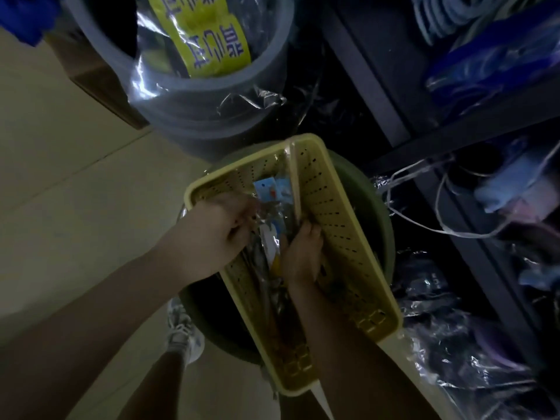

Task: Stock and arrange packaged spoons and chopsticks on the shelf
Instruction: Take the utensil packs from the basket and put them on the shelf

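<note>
A yellow perforated basket (342, 225) with a centre divider rests on a green tub (366, 192) in the middle of the view. Its left compartment holds clear-wrapped utensil packs (274, 194) with blue and white header cards. My left hand (218, 231) is closed on the crinkled plastic of these packs near the basket's left rim. My right hand (303, 253) reaches into the same compartment beside the divider, fingers curled around packs lower down. What lies under my hands is hidden.
A grey bucket (194, 95) wrapped in clear film with a yellow label stands behind the basket. Dark metal shelving (472, 131) on the right holds plastic-wrapped goods and blue items. A white cord (424, 219) hangs there. Beige floor tiles and my shoe (181, 331) lie left.
</note>
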A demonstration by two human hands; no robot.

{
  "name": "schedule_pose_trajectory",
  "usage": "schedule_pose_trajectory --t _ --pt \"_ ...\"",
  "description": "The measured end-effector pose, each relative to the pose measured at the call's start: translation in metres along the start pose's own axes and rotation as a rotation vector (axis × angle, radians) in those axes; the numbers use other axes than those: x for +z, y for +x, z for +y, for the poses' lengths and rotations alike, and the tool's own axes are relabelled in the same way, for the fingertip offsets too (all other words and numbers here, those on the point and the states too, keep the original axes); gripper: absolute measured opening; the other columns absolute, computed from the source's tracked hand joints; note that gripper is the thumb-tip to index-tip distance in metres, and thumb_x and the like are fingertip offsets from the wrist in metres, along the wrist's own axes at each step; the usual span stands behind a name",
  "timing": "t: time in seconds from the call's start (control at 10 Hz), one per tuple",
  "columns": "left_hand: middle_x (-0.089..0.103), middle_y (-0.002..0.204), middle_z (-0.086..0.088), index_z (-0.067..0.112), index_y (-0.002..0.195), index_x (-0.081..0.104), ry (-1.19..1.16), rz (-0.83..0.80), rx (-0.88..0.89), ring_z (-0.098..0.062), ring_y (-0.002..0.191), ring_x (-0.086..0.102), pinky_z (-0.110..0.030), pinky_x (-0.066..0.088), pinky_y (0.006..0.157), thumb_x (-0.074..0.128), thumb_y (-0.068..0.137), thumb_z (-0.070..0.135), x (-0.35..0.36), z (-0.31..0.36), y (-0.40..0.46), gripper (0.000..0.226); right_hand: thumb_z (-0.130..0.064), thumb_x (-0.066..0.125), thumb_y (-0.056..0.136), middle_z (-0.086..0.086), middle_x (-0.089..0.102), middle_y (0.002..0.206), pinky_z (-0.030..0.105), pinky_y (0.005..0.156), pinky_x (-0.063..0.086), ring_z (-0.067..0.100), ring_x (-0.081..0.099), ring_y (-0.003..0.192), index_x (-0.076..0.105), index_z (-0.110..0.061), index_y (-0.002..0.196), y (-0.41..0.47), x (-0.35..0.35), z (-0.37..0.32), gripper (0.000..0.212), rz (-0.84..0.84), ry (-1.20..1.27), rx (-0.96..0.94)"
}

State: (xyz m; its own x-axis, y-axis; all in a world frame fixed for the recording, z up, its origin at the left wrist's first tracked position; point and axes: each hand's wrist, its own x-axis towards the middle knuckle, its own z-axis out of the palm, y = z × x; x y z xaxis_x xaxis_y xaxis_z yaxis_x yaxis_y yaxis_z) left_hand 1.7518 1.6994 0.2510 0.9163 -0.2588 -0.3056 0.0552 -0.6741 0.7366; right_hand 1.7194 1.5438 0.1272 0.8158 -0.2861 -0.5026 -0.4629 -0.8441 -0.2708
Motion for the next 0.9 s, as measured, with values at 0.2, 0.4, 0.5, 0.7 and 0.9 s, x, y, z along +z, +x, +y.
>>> schedule_pose_trajectory --t 0.2,0.4,0.5,0.7,0.9 --pt "0.064 0.098 -0.006 0.006 0.104 0.064 0.008 -0.013 0.007 -0.020 0.088 0.063 -0.017 0.046 0.070 0.037 0.076 0.032 -0.006 0.001 -0.007 0.046 -0.029 0.044 0.096 0.010 0.064 0.107 0.028 0.064 0.044 0.022 0.063 0.093 0.053 -0.007 0.111 -0.002 -0.016 -0.010 0.027 0.005 0.125 0.004" --pt "0.063 0.088 0.016 0.026 0.091 0.061 -0.389 -0.106 -0.322 0.005 0.081 0.057 0.000 0.039 0.077 0.060 0.084 0.032 0.005 0.033 -0.021 0.009 -0.027 0.045 0.096 -0.004 0.064 0.099 0.024 0.078 0.050 0.006 0.062 0.090 0.049 -0.011 0.122 -0.043 -0.089 -0.009 0.031 -0.225 0.580 -0.272" --pt "0.069 0.096 0.007 0.021 0.099 0.063 -0.744 -0.212 -0.333 -0.006 0.092 0.064 -0.022 0.049 0.085 0.062 0.074 0.044 0.012 0.054 -0.027 0.034 -0.028 0.052 0.088 -0.003 0.066 0.103 0.031 0.087 0.052 0.011 0.063 0.100 0.058 -0.018 0.115 -0.063 -0.126 -0.022 0.029 -0.485 0.838 -0.248" --pt "0.068 0.060 0.008 0.017 0.080 0.064 -0.971 0.082 -0.478 -0.002 0.059 0.064 -0.014 0.050 0.055 0.058 0.086 0.011 0.008 0.078 -0.034 0.011 -0.004 0.051 0.089 0.005 0.063 0.110 0.022 0.083 0.053 0.008 0.064 0.099 0.049 -0.010 0.126 -0.092 -0.143 -0.049 0.038 -0.678 0.912 -0.295" --pt "0.062 0.062 -0.001 0.011 0.073 0.056 -0.765 0.261 -0.558 -0.012 0.056 0.062 -0.022 0.054 0.058 0.048 0.093 0.014 -0.011 0.045 -0.034 0.022 -0.035 0.057 0.081 0.012 0.062 0.095 0.039 0.082 0.046 0.023 0.060 0.091 0.060 -0.001 0.099 -0.091 -0.114 -0.046 0.039 -0.756 0.831 -0.044"
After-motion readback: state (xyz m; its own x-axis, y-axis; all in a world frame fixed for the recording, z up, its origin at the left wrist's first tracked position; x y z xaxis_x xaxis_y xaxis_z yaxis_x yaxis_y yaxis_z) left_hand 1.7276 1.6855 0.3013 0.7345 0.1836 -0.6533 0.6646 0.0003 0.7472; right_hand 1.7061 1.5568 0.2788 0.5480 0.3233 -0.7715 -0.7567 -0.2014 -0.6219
